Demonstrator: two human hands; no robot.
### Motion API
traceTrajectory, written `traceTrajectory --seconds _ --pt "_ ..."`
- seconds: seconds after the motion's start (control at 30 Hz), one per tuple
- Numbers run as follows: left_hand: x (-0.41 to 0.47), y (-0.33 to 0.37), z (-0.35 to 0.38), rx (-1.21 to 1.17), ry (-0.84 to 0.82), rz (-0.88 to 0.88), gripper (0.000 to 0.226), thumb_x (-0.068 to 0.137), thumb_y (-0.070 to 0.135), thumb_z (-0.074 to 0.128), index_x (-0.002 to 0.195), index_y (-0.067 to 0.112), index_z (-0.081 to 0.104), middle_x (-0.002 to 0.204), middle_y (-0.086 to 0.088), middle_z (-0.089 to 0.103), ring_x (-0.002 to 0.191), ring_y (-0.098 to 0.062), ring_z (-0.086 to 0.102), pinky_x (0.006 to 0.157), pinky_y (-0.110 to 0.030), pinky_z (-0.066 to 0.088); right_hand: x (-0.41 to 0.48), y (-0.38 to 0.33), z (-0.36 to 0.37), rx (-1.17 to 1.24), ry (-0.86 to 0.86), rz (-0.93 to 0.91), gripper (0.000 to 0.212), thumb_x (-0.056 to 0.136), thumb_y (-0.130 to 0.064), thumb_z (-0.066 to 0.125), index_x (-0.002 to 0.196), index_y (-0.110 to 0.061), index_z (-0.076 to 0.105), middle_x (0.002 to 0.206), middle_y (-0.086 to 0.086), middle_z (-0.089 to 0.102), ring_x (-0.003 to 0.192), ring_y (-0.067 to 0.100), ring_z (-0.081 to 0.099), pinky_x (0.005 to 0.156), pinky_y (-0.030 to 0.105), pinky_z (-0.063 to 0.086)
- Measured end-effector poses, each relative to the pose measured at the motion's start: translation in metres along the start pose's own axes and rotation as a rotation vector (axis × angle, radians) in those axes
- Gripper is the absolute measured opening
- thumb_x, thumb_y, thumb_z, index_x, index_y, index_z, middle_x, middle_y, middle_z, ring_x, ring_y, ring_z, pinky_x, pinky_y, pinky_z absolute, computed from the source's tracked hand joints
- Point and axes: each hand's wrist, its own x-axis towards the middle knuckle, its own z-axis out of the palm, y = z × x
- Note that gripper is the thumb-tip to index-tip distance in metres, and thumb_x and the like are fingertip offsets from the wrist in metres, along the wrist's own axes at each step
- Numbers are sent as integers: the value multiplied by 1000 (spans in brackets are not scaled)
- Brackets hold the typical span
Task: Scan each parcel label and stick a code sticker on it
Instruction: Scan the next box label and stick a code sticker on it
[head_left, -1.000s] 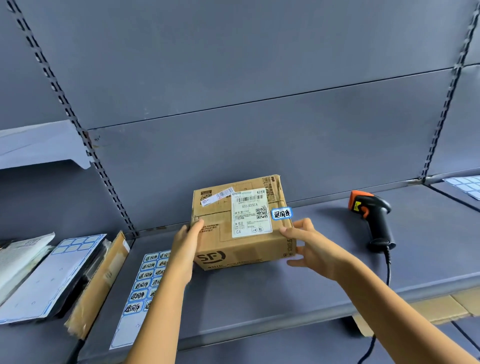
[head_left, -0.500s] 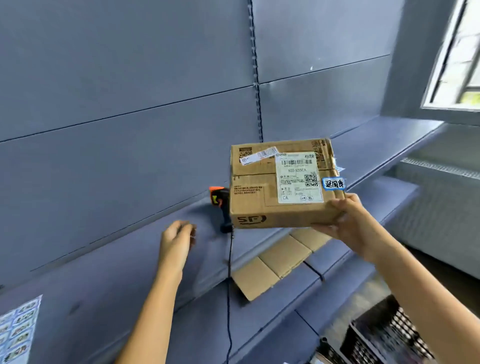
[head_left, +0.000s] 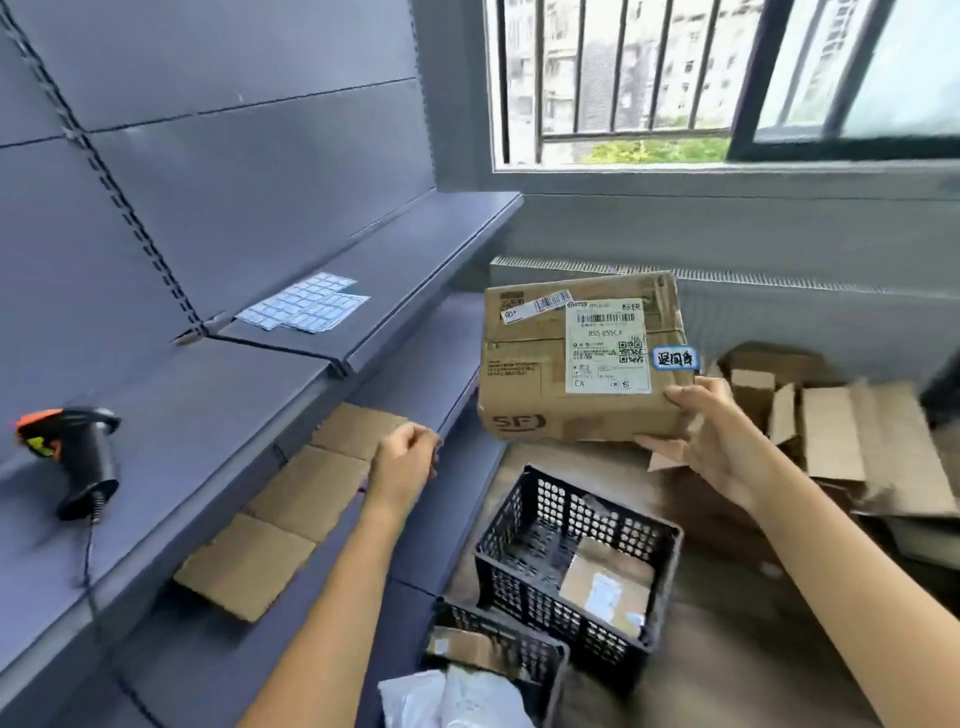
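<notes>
My right hand (head_left: 719, 441) grips the near right corner of a brown cardboard parcel (head_left: 524, 364) and holds it in the air above the floor crates. Its white shipping label (head_left: 607, 347) faces up, and a blue-edged code sticker (head_left: 674, 358) sits at the label's right edge. My left hand (head_left: 408, 460) hangs loosely curled and holds nothing, left of the parcel and apart from it. The orange and black barcode scanner (head_left: 78, 457) stands on the grey shelf (head_left: 171, 415) at far left. Sticker sheets (head_left: 306, 304) lie farther along the shelf.
A black perforated crate (head_left: 524, 540) on the floor below the parcel holds one small parcel (head_left: 605, 584). A second crate (head_left: 498, 654) at the bottom holds parcels and white bags. Flattened cardboard (head_left: 852, 431) is piled at right under the window. Cardboard sheets (head_left: 301, 493) lie on the lower shelf.
The parcel left the shelf; my right hand carried it to the right, over the crates. My left hand let go of it and hangs free. The view swung right toward the window.
</notes>
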Motion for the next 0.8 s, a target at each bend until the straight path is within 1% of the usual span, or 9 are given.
traceTrajectory --seconds 0.07,0.17,0.2,0.27,0.33,0.43,0.6,0.7,0.8 --pt "-7 6 26 8 -84 28 28 91 5 49 64 11 53 56 -3 49 50 -19 43 52 -29 34 -19 -3 -25 -7 47 -26 46 65 -20 64 103 -20 40 121 10 52 111 27 55 73 44 59" --pt "-23 2 56 47 -190 74 28 89 3 50 62 11 53 54 -3 50 52 -20 44 56 -31 35 -51 7 -59 32 145 -37 53 67 -22 65 113 -19 39 131 12 50 118 29 53 78 46 58" --pt "-27 -3 62 60 -212 82 29 89 4 51 61 12 53 53 -2 51 52 -19 45 57 -31 36 -59 13 -67 50 178 -35 51 68 -22 65 112 -20 40 134 13 48 119 29 52 81 47 57" --pt "-35 -15 74 91 -266 81 29 89 7 52 61 14 54 50 4 53 53 -18 48 59 -31 39 -74 27 -80 100 258 -35 36 78 -18 64 105 -21 40 134 13 47 119 29 51 88 51 52" --pt "-43 -22 86 95 -304 71 27 89 10 53 63 17 56 49 7 54 55 -17 49 59 -31 40 -84 36 -90 105 305 -45 22 89 -13 56 101 -21 40 127 11 48 113 27 53 86 50 51" --pt "-57 -27 99 99 -322 49 26 90 10 52 66 16 55 58 2 54 55 -14 49 56 -27 39 -91 46 -101 74 323 -13 26 85 -13 60 100 -22 40 117 7 48 108 25 54 75 47 58" --pt "-48 -21 118 121 -320 41 22 91 11 52 69 14 56 61 1 55 58 -15 49 56 -27 41 -69 47 -117 87 322 29 21 91 -10 53 103 -21 41 126 12 48 123 30 48 85 51 52" --pt "-30 -16 142 162 -326 36 20 92 16 50 73 14 56 65 0 56 62 -15 49 62 -29 42 -43 37 -134 72 285 48 20 92 -11 53 103 -22 41 118 10 52 121 29 50 85 50 54" --pt "-9 -17 174 229 -295 31 21 92 17 49 71 14 55 63 1 53 63 -16 47 60 -28 39 -5 25 -156 39 258 91 22 91 -11 54 104 -23 41 119 12 53 122 29 50 89 49 52"
